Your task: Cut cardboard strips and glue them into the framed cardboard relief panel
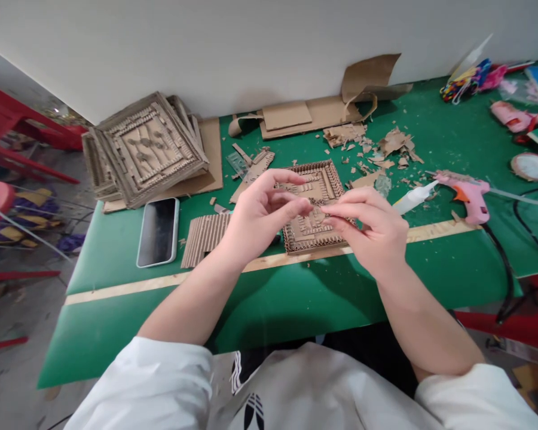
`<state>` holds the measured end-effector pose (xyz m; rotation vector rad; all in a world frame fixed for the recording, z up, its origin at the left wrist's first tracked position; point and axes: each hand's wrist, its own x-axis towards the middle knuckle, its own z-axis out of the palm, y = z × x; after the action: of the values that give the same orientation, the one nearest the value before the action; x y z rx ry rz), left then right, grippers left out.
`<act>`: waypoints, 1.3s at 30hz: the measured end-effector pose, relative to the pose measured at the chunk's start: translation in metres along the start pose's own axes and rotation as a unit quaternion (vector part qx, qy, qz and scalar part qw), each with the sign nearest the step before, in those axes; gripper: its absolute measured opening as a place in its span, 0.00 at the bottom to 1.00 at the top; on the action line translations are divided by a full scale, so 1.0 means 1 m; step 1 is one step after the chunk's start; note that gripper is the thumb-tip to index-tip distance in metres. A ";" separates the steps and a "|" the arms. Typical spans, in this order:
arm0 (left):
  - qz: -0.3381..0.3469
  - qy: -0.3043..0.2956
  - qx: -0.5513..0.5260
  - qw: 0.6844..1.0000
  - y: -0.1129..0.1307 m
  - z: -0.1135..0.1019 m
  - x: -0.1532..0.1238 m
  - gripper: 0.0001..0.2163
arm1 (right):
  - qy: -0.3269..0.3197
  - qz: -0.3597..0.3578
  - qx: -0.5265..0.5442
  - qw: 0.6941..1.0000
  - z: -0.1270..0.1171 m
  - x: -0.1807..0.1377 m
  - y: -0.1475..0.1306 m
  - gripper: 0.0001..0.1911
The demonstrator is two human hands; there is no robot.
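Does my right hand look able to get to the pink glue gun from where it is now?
Probably yes. The right hand hovers over the cardboard frame, and the glue gun lies just to its right on the green table, with only the glue bottle and scraps between.

Both hands meet above the green surface [116, 251]. The left hand [255, 218] and right hand [370, 230] pinch a small cardboard piece [317, 207] between their fingers, directly over a square cardboard panel [316, 206]. A phone [158, 231] lies to the left, near a stack of finished panels [146, 146]. A pink glue gun [468, 194] rests to the right.
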<state>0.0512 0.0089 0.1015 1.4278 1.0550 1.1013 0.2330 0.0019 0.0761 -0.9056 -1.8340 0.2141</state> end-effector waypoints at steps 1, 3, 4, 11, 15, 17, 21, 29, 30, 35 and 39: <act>-0.005 -0.004 -0.004 1.000 -0.001 0.000 0.001 0.11 | 0.001 0.008 -0.006 1.000 0.001 0.000 0.001 0.06; -0.020 -0.025 -0.019 0.999 -0.004 0.000 0.002 0.12 | 0.000 0.020 -0.018 1.000 0.004 -0.001 0.003 0.05; -0.028 -0.038 -0.027 0.999 -0.006 0.001 0.002 0.13 | -0.002 0.025 -0.021 0.999 0.005 -0.002 0.004 0.05; -0.052 -0.053 -0.059 0.995 -0.009 0.006 0.002 0.13 | 0.004 0.012 -0.037 0.999 0.010 -0.004 0.005 0.04; -0.046 -0.036 -0.044 0.997 -0.010 0.006 0.003 0.13 | 0.014 -0.046 -0.078 0.996 0.010 -0.003 0.008 0.06; -0.042 -0.029 -0.030 0.998 -0.011 0.006 0.003 0.13 | 0.014 -0.074 -0.094 0.993 0.009 -0.003 0.008 0.08; -0.046 -0.027 -0.020 0.998 -0.011 0.005 0.004 0.13 | 0.018 -0.112 -0.117 0.987 0.007 -0.001 0.009 0.07; -0.066 -0.033 -0.022 0.997 -0.017 0.005 0.007 0.13 | -0.016 -0.120 -0.162 0.979 0.008 -0.002 0.017 0.05; -0.067 -0.034 -0.021 0.997 -0.017 0.004 0.008 0.13 | -0.021 -0.122 -0.161 0.979 0.008 -0.002 0.018 0.05; -0.071 -0.030 -0.018 0.997 -0.018 0.005 0.009 0.13 | -0.023 -0.133 -0.184 0.974 0.009 -0.004 0.019 0.05; -0.074 -0.023 -0.021 0.997 -0.019 0.005 0.009 0.13 | -0.033 -0.117 -0.205 0.971 0.011 -0.006 0.019 0.07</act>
<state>0.0567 0.0184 0.0833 1.3141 1.0805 0.9739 0.2340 0.0139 0.0565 -0.9570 -2.0674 -0.2972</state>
